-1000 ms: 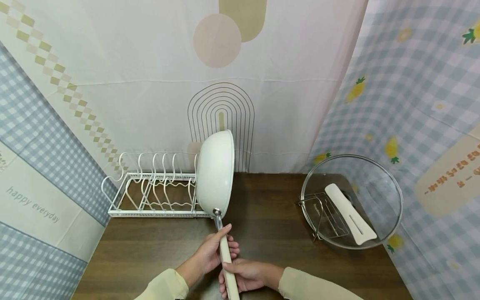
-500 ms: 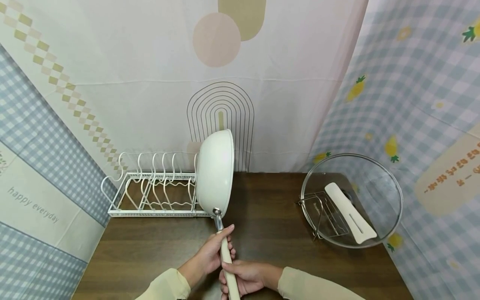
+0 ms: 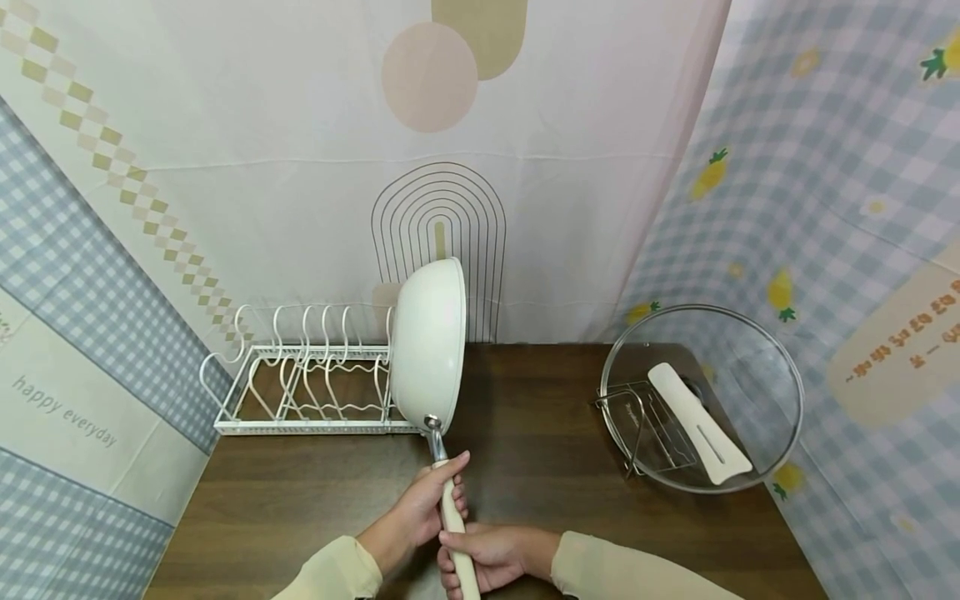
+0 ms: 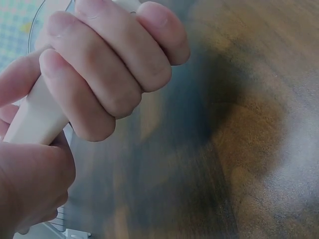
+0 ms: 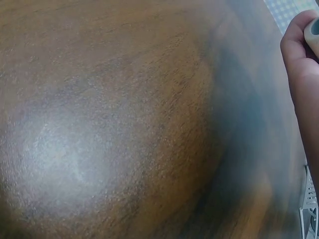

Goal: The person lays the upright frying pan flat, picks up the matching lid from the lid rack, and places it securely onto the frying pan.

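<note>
A white wok (image 3: 429,346) stands tipped on its side at the right end of a white wire dish rack (image 3: 300,427), its rim facing right and its handle (image 3: 448,508) pointing toward me. My left hand (image 3: 420,510) grips the upper handle, just below the metal neck, with its thumb along the top. Lower down, my right hand (image 3: 487,557) wraps round the handle near its end. In the left wrist view, curled fingers cover much of the pale handle (image 4: 37,117). The right wrist view catches the hollow handle end (image 5: 313,37) at its right edge.
At the right, a round glass lid (image 3: 783,367) leans in a metal wire stand (image 3: 637,429). A long white slotted piece (image 3: 697,425) shows within its outline. The brown wooden table (image 3: 540,450) meets a patterned cloth backdrop (image 3: 570,250) behind and at both sides.
Both hands keep their grip on the handle, and the wok stays at the rack's right end. The whole view has shifted slightly; hands and handle barely move.
</note>
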